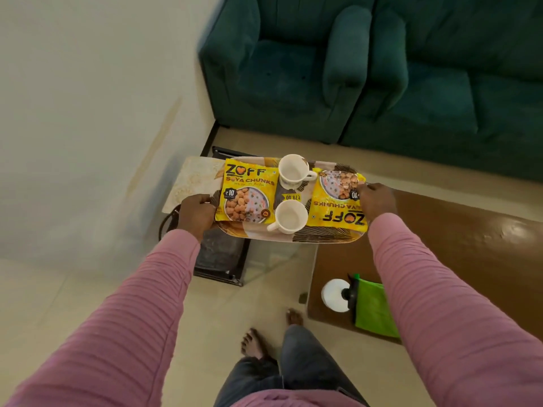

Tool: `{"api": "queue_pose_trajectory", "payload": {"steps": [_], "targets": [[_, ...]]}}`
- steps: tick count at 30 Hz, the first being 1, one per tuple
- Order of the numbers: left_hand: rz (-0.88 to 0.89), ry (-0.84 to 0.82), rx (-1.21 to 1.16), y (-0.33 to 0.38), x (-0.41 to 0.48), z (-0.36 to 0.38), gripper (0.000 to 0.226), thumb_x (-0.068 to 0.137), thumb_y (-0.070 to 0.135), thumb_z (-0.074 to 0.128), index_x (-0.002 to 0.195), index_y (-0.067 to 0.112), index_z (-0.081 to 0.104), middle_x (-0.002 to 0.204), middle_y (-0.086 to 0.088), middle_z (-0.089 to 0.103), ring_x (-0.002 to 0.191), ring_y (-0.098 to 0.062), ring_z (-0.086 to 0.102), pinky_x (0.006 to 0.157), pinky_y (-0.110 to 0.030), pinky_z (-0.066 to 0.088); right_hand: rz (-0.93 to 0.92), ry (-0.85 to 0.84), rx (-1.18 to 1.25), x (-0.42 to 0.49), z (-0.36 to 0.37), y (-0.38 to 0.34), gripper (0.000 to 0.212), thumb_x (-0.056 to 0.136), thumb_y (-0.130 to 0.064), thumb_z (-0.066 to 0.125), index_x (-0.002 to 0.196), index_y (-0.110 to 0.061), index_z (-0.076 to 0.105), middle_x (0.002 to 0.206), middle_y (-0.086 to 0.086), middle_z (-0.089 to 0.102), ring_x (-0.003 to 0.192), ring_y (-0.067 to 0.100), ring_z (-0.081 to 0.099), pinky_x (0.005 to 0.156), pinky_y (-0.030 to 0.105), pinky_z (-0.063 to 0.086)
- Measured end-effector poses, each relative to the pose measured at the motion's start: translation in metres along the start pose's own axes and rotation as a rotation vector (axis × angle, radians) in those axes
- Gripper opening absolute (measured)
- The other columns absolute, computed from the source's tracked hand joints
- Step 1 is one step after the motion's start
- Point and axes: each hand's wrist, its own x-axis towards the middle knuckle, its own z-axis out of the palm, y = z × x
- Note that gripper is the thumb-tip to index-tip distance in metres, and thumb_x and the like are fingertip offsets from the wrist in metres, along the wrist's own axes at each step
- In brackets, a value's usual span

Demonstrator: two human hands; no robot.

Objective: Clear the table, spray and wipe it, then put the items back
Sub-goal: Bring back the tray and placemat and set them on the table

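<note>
From the head camera, a patterned serving tray (323, 238) is held by both ends, and it appears to hang in the air between the brown table (458, 245) on the right and a small marble-topped side stand (191, 177) on the left. The left hand (195, 211) curls its fingers round the tray's left rim. The right hand (377, 202) grips the right end, its fingertips lying on the edge of the right soya chunks packet (338, 201). The left soya chunks packet (246, 195) lies flat at the other end. Two white cups stand loose between the packets, the far cup (292, 171) and the near cup (289, 215). The near cup sits close to the near rim, with its handle reaching towards it. A white spray bottle (338, 295) and a green cloth (371, 314) wait on the brown table's near corner. The main risk is tilt: if one hand drops lower, the cups could slide or topple off, the near one first. The marble top looks narrower than the tray, so a tray set down there off-centre could overhang and tip. The slick packets may also slide.
</note>
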Motion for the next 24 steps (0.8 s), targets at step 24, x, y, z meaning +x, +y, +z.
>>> {"api": "queue_pose_trajectory", "payload": {"steps": [24], "targets": [[-0.148,-0.165,0.295,-0.008,-0.027,0.335,0.018,0.087,-0.004,0.062,0.076,0.010,0.067,0.094,-0.021,0.071,0.087,-0.037,0.071,0.080,-0.053,0.059,0.100,-0.003,-0.153,0.207,-0.190,0.180,0.035,0.092,-0.032,0.051,0.116,-0.008,0.062,0.113,0.015,0.065,0.097,0.031,0.059,0.078,0.032,0.041]]}}
